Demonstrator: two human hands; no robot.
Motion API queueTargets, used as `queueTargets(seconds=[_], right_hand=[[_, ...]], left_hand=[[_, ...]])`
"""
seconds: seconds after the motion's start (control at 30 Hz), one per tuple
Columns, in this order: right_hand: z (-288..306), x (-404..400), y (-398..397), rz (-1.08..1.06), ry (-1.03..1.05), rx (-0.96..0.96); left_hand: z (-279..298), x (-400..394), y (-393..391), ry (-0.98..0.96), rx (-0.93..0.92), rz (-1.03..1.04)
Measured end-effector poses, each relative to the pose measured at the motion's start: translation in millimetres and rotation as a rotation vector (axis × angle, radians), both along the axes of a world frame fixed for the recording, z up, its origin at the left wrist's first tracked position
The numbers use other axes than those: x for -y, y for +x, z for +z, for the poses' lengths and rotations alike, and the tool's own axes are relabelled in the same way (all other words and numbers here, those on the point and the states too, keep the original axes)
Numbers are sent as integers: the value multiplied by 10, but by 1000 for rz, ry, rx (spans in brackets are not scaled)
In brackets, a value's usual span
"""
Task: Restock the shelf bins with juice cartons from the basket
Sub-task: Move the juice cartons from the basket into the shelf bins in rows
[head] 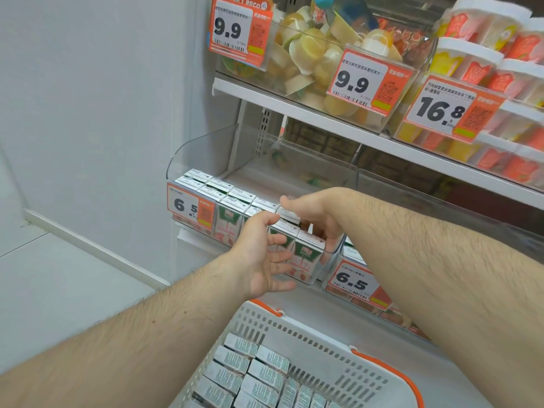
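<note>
Crowding the bin point(176, 160), cartons point(226, 207) flank both hands.

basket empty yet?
No, the basket below the hands holds rows of juice cartons lying packed along its left side.

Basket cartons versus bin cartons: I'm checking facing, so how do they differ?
The basket cartons show grey printed panels; the bin cartons stand upright, showing green "100%" fronts. Basket cartons sit untouched; both the left hand and right hand touch bin cartons. Both sets are packed in rows.
</note>
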State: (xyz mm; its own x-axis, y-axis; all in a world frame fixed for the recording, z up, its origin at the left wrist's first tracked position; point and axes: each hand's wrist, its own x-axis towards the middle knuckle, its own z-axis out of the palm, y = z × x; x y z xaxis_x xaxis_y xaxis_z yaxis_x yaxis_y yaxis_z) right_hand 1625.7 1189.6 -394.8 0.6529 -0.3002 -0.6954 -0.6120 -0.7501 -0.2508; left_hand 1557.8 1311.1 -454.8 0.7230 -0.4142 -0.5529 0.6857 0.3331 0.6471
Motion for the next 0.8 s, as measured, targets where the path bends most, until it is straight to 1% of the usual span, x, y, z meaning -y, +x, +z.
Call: queueTargets(seconds=[0.27,0.33,0.4,0.47,0.57,0.67,0.73,0.8], right_hand=[[214,-60,25,79,-145,-66],[294,-63,56,98,-203,1],[291,-40,114,109,-221,137],[198,-13,166,104,-160,205],[-19,5,195,69,-53,195],[-188,49,240,10,59,251],[-238,102,241,-36,85,270],[-217,103,187,-37,96,249]], left_hand=[[-50,-45,53,35,2,-19],[-63,-43,66,38,1,-25],[-69,-39,66,41,-2,-27],[-64,-31,64,43,-2,-25],[-51,-25,64,48,-5,-20],[-53,-31,74,50,1,-29],[-57,-38,88,52,2,-35],[-50,-41,83,67,18,-43]])
